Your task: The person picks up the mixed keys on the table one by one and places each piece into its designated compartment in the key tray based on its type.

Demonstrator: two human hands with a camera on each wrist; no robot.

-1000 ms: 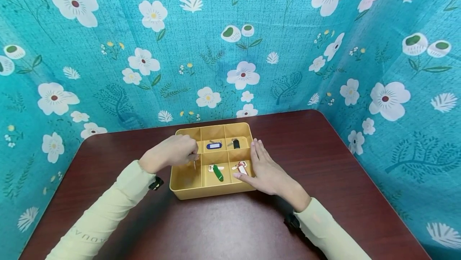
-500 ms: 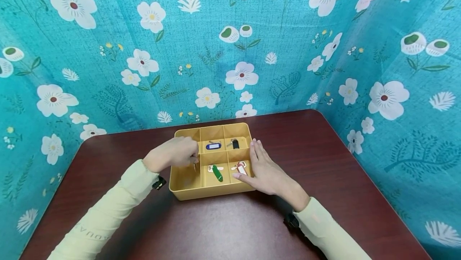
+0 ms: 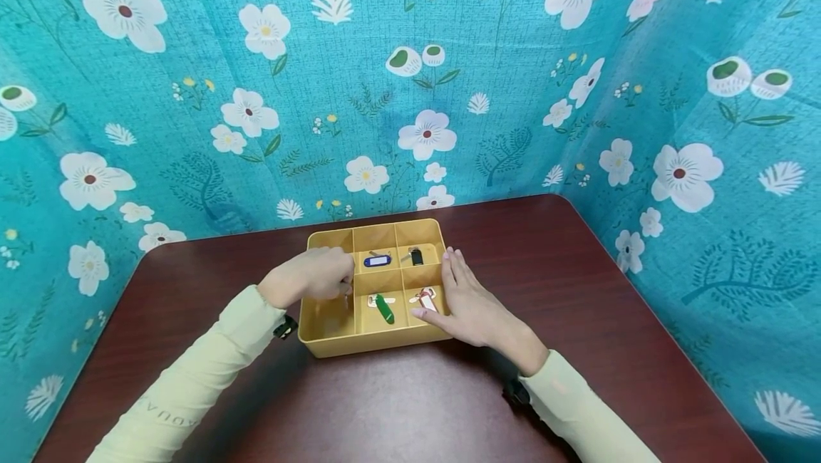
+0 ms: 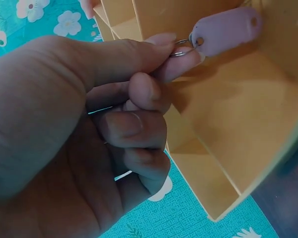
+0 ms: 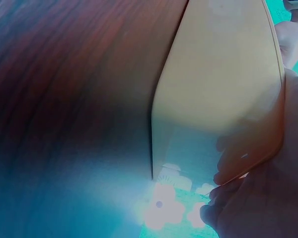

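Note:
My left hand (image 3: 311, 274) reaches into the front left compartment of a yellow divided box (image 3: 378, 343). In the left wrist view, its thumb and index finger pinch the metal split ring (image 4: 180, 53) of a pink key tag (image 4: 226, 32), which sticks out past the fingertips over the compartment. Whether a key hangs on that ring cannot be seen. Resting along the box's right wall, my right hand (image 3: 474, 310) has straight fingers, and its thumb lies over the rim. The right wrist view shows that hand (image 5: 263, 198) against the box's outer side (image 5: 218, 64).
Other compartments hold keys with a blue tag (image 3: 377, 261), a black tag (image 3: 417, 256), a green tag (image 3: 385, 309) and a red-and-white tag (image 3: 427, 299). Thin dividers separate them. The dark wooden table (image 3: 410, 406) ends at a flowered blue curtain (image 3: 308, 92) behind and at the sides.
The pinched tag has sunk slightly deeper into the front left compartment with my left hand. My right hand stays at the box's side. The whole view has shifted slightly.

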